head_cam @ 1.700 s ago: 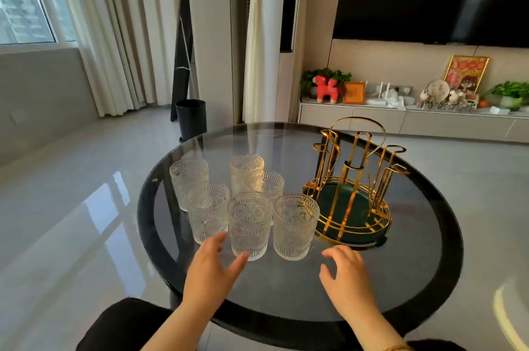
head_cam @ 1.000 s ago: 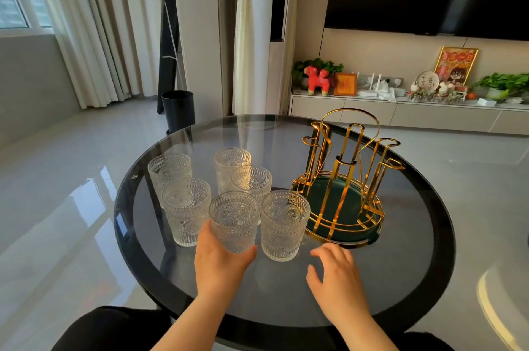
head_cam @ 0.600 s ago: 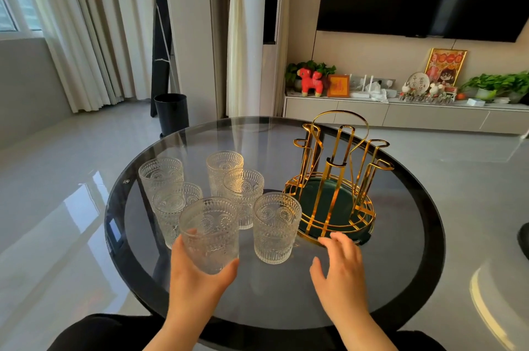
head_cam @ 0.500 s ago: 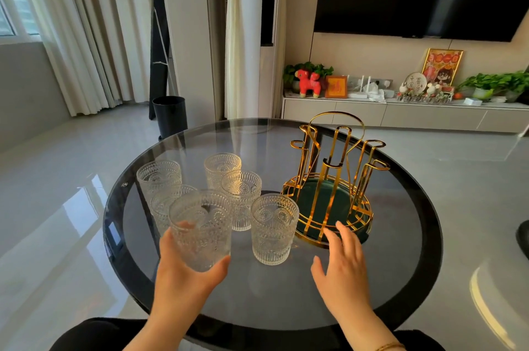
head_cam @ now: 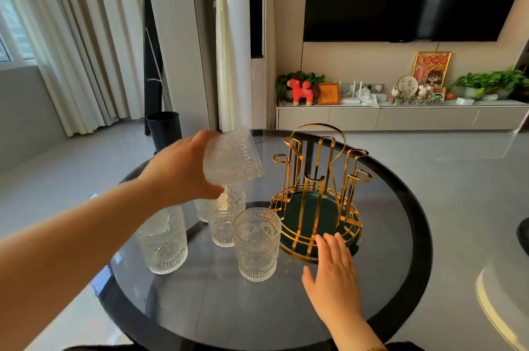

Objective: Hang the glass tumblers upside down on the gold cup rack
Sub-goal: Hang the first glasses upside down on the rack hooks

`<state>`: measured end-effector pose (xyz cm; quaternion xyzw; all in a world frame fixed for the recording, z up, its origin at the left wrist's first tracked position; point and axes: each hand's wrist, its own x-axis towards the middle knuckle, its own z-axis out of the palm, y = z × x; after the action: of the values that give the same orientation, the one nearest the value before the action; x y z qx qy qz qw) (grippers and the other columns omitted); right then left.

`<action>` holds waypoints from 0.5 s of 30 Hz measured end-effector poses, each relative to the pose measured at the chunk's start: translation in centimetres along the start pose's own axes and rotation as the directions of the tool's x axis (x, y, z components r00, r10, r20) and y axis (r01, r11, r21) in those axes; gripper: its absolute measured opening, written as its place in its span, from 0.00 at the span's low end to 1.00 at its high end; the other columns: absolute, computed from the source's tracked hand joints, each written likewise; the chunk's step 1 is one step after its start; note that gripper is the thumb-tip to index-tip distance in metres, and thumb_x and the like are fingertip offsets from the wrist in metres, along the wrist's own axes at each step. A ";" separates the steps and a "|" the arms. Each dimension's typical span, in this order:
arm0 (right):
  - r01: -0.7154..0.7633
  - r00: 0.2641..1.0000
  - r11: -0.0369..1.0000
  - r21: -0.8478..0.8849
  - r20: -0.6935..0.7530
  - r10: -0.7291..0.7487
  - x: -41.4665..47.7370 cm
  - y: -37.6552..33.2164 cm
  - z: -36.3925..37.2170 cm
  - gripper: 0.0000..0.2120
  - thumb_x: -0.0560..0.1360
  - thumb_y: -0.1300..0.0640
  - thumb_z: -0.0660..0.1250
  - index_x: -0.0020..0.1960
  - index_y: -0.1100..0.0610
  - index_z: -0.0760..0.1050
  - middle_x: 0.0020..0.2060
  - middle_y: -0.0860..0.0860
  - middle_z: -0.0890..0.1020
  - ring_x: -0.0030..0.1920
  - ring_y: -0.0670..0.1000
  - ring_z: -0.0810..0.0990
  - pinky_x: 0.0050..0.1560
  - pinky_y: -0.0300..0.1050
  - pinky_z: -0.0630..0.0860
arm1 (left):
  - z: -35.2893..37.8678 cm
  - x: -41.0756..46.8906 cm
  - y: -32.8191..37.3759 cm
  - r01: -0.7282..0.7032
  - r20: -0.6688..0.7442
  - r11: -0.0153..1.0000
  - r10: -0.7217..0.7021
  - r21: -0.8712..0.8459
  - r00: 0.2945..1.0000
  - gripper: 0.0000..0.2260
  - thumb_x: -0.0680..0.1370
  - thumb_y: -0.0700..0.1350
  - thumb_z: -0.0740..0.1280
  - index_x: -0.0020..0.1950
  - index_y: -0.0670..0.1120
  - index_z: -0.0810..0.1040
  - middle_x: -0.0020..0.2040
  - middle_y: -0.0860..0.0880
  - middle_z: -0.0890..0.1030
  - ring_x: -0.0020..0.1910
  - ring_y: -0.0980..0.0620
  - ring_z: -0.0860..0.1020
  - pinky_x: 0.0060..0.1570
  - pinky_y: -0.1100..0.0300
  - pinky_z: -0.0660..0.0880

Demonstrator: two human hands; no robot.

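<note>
- Head view, nearest: right hand [head_cam: 335, 276] lies flat and open on the glass table [head_cam: 400, 279], fingers spread, fingertips touching the near rim of the gold cup rack [head_cam: 317, 196] — nothing held.
- Just left of it, a tumbler [head_cam: 257, 244] stands upright, others clustered behind and to its left.
- Farther back, left hand [head_cam: 183, 173] is closed around a raised tumbler [head_cam: 232, 159], tipped over with its mouth down and right, left of the rack's hooks — clear of them.
</note>
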<state>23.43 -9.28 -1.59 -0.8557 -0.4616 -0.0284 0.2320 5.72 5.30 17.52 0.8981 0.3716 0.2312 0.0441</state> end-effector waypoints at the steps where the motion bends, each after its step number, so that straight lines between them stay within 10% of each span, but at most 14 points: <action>1: 0.000 1.000 1.000 0.013 0.011 0.000 0.0 0.1 0.0 0.29 0.78 0.48 0.55 0.72 0.52 0.44 0.75 0.51 0.48 0.74 0.52 0.42 0.71 0.44 0.41 | -0.2 1.1 0.4 -0.036 0.019 0.997 0.035 0.068 0.999 0.40 0.59 0.49 0.76 0.66 0.49 0.60 0.59 0.44 0.76 0.53 0.44 0.73 0.51 0.51 0.72; 15: 0.014 1.000 0.994 0.108 0.027 -0.017 0.6 0.5 0.0 0.29 0.77 0.48 0.56 0.72 0.51 0.44 0.75 0.50 0.44 0.74 0.51 0.40 0.64 0.40 0.36 | -1.2 9.9 5.7 -0.420 0.454 0.799 0.211 0.429 0.866 0.35 0.63 0.48 0.75 0.66 0.48 0.62 0.62 0.45 0.71 0.60 0.45 0.71 0.62 0.48 0.69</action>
<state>24.20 -9.02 -1.65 -0.8388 -0.4721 0.0066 0.2712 14.95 7.89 23.81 0.9537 0.2453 -0.0528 -0.1657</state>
